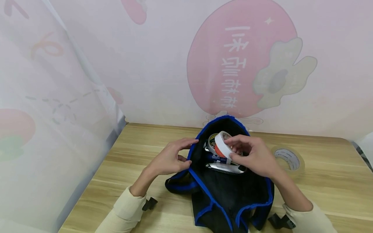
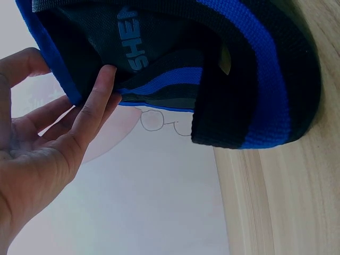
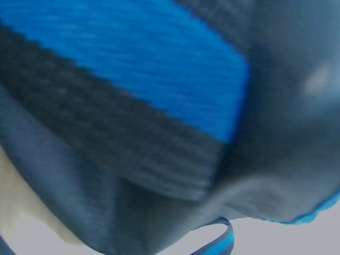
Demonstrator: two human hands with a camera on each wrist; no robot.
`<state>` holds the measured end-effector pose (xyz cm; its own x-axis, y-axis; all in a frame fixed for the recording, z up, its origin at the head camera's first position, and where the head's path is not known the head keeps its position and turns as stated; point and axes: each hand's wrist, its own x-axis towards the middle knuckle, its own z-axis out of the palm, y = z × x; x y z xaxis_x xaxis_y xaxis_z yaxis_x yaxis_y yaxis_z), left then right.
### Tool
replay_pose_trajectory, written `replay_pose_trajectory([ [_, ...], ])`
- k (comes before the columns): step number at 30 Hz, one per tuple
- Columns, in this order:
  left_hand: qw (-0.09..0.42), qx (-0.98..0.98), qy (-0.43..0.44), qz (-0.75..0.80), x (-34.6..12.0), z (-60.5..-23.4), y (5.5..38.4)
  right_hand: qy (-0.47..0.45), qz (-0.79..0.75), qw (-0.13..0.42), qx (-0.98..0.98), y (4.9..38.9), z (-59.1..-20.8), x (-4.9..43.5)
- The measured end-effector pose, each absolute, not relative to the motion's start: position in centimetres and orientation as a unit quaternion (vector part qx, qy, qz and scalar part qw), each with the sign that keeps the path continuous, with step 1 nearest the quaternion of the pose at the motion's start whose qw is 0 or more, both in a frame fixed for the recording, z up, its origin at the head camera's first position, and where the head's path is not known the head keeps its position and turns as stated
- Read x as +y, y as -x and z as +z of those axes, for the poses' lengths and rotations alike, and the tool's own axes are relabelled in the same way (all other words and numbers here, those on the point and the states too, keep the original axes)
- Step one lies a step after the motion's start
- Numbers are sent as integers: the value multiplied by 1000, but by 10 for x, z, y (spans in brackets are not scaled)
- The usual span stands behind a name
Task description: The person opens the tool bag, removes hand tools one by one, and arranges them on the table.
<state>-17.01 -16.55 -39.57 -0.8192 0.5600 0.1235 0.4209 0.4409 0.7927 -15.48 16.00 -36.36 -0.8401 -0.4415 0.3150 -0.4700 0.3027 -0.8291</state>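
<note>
A black tool bag (image 1: 230,191) with blue trim lies opened toward the head camera. My left hand (image 1: 173,157) holds its left rim between thumb and fingers; in the left wrist view the fingers (image 2: 91,109) lie against the black cloth by the blue edge. Inside the mouth, my right hand (image 1: 256,155) pinches a white tape roll (image 1: 222,145). Below that roll lie a dark blue cylinder (image 1: 215,158), partly covered, and a silver utility knife (image 1: 224,168). Another tape roll (image 1: 211,139) shows behind the white one. Bag cloth and a blue-striped strap (image 3: 133,58) fill the right wrist view, hiding the right hand there.
To the right of the bag, a wide roll of clear tape (image 1: 288,160) lies on the wooden table (image 1: 329,174). A printed curtain (image 1: 157,71) hangs behind the table and along its left side. The bag's strap (image 2: 265,79) loops out at its left.
</note>
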Motion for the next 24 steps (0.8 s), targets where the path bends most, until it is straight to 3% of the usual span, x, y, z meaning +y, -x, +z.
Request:
replay_pose_trajectory([
  [14,71,840,-308,442,-166,-395,170,-239,537,75,-806,156,-334,202],
  [24,75,839,-308,442,-166,-395,170,-186,504,116,-835,159,-339,246],
])
